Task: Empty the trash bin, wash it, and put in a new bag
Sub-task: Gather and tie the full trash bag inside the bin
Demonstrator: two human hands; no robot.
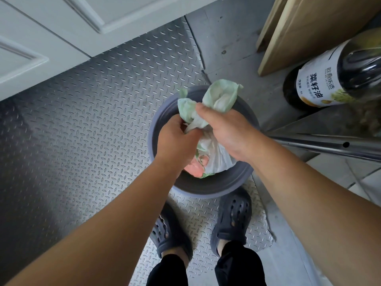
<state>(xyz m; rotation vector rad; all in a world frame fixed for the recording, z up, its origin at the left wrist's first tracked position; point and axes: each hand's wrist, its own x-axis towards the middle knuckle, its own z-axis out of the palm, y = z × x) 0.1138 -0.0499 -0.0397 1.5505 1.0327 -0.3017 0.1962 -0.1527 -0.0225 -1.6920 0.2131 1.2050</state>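
Left hand (177, 139): grip is closing on the gathered neck of the thin white and pale green plastic trash bag (208, 124).
Right hand (228, 129): grip is clamping the same bunched bag top from the other side.
Bag: is sitting inside the round grey plastic trash bin (206, 188), holding pink and green scraps.
Bin: is standing on the embossed metal floor plate (92, 120), just ahead of two dark perforated clogs (231, 219).
Label: the dark oil bottle (334, 79) at right is reading "菜籽油".
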